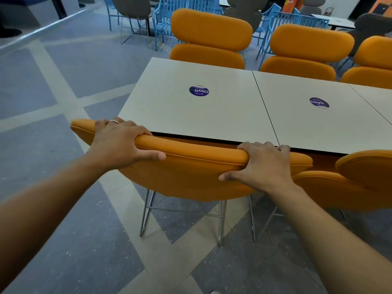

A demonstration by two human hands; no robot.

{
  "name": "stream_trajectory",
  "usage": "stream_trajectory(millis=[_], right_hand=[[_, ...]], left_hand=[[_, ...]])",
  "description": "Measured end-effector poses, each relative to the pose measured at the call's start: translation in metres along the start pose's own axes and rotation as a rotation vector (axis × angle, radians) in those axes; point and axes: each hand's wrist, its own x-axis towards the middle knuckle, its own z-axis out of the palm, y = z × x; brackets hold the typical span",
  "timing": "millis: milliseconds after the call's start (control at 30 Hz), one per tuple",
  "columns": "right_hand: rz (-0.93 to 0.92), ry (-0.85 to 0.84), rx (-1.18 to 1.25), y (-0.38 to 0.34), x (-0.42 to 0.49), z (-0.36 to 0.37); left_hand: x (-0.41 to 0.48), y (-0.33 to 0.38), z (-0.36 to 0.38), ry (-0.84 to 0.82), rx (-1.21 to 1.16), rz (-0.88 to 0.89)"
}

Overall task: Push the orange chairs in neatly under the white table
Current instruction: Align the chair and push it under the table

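- Two bare forearms reach in from the bottom of the view. The left grip [118, 143] and right grip [263, 166] each clasp the top edge of the backrest, fingers curled over the far side, thumbs on the near face.
- The orange chair [186, 177] they hold stands at the near edge of the white counter [201, 111], with a narrow dark gap between. Its left end juts past the counter's corner.
- Done well, both grips push evenly and ease the chair rightward, so the back ends parallel to the edge.
- Mind the neighbouring chair [360, 177], close beside on the right.
- Keep the metal legs [146, 211] flat on the floor, probably sliding rather than tipping.
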Motion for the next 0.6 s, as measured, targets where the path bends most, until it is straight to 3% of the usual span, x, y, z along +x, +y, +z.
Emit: stream_trajectory(millis=[100, 367, 600], right_hand=[[0.006, 0.018, -0.017, -0.013, 0.005, 0.001], [-0.092, 0.069, -0.012, 0.005, 0.01, 0.005], [-0.068, 0.094, 0.007, 0.007, 0.018, 0.006]], left_hand=[[0.003, -0.009, -0.002, -0.039, 0.036, -0.006], [-0.002, 0.005, 0.012, 0.149, -0.011, 0.028], [0.009, -0.001, 0.015, 0.188, -0.02, 0.075]])
